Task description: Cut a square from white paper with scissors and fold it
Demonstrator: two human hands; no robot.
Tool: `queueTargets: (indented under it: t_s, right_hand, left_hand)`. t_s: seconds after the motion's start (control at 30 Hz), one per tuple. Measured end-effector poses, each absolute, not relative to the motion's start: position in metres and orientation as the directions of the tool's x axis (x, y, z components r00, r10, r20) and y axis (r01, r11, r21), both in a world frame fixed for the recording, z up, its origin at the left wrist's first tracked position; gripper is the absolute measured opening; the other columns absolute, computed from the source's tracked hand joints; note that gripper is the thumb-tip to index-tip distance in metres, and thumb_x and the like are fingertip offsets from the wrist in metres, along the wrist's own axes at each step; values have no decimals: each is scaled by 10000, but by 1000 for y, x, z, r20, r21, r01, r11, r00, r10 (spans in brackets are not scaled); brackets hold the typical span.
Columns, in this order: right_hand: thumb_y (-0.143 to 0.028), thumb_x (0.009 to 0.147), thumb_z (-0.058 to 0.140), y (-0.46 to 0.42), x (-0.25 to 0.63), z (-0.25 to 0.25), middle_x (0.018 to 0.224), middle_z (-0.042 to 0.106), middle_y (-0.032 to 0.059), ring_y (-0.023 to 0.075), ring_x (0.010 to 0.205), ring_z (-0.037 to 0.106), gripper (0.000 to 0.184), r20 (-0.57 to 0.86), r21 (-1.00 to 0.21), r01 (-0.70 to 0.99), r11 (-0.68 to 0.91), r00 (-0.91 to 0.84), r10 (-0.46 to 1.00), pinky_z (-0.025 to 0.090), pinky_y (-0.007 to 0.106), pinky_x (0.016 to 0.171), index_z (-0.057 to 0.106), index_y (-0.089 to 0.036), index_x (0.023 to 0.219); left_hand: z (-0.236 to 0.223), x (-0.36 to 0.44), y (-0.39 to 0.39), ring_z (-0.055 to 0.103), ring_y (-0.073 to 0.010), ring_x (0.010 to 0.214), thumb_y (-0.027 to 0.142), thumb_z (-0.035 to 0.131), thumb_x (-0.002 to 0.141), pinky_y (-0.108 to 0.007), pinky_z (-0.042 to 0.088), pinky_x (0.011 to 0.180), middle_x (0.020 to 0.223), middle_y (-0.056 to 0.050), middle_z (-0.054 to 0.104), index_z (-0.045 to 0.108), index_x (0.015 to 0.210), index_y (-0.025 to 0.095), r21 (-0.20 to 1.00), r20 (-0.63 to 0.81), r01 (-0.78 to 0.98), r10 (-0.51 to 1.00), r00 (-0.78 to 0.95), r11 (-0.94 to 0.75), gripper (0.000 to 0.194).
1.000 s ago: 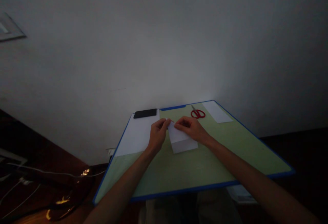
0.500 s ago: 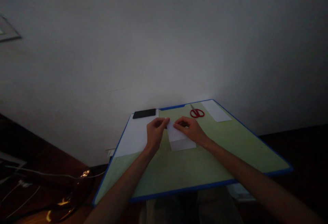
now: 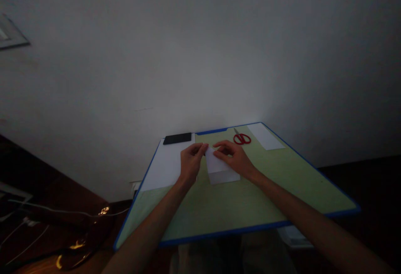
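Observation:
A small white folded sheet of paper (image 3: 217, 166) lies in the middle of the green tabletop, with a crease across its lower part. My left hand (image 3: 190, 162) pinches the top left corner of this paper between thumb and fingertips. At its upper right is my right hand (image 3: 233, 157), thumb and index finger parted by a small gap. The right thumb is at the paper, though contact is hard to tell in the dim light. Behind my right hand lie scissors (image 3: 242, 139) with red handles.
A blue-edged green table (image 3: 266, 199) stands against a grey wall. At its left lies a large white sheet (image 3: 161, 169) with a black phone-like slab (image 3: 177, 138) on top. A white paper strip (image 3: 266, 136) rests at the far right. Cables (image 3: 62, 211) run at lower left.
My right index finger has lifted away from the thumb, leaving a gap. My left hand keeps its pinch on the paper. The view has shifted very slightly.

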State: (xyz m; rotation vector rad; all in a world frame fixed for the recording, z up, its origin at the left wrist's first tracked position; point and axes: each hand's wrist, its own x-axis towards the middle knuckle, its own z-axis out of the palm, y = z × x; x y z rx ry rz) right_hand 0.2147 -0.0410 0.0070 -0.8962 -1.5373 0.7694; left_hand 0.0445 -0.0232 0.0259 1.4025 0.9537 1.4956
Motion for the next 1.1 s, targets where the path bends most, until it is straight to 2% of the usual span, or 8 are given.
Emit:
queueTargets:
  t_s: [0.17, 0.43, 0.73, 0.93, 1.1]
  right_hand:
    - [-373, 811, 720, -41, 215, 7, 880, 737, 44, 186, 804, 688, 215, 484, -862, 127, 491, -82, 871, 533, 312, 721, 706, -221, 962]
    - [-427, 806, 703, -40, 214, 12, 754, 692, 19, 164, 695, 619, 228, 424, -901, 67, 430, -84, 902, 483, 286, 634, 678, -201, 793]
    - [-371, 844, 663, -39, 217, 11, 718, 624, 4, 147, 665, 571, 190, 478, -855, 171, 490, -110, 871, 443, 276, 620, 629, -191, 792]
    - [-354, 858, 653, -41, 214, 11, 762, 653, 19, 149, 697, 589, 173, 494, -838, 179, 515, -152, 856, 457, 273, 641, 650, -183, 831]
    - [-354, 855, 650, -41, 213, 10, 756, 669, 22, 140, 677, 586, 191, 472, -840, 207, 502, -179, 863, 452, 260, 623, 667, -168, 813]
  left_hand:
    - [24, 43, -22, 604, -146, 698, 375, 793, 725, -265, 462, 669, 734, -31, 705, 763, 795, 160, 931, 359, -77, 933, 17, -357, 228]
    - [22, 45, -27, 625, -161, 811, 347, 765, 771, -275, 478, 764, 833, -42, 717, 758, 835, 177, 924, 377, -116, 920, 110, -365, 182]
    - [24, 43, -30, 613, -166, 770, 349, 712, 814, -282, 480, 723, 789, -43, 702, 763, 847, 173, 916, 401, -90, 903, 157, -391, 186]
    - [28, 42, -31, 597, -158, 721, 339, 704, 803, -265, 454, 690, 709, -16, 671, 736, 759, 175, 900, 436, 4, 898, 67, -437, 173]
    - [32, 38, -25, 580, -148, 697, 387, 689, 808, -241, 424, 625, 735, -14, 671, 715, 794, 162, 892, 450, 77, 890, -68, -445, 227]
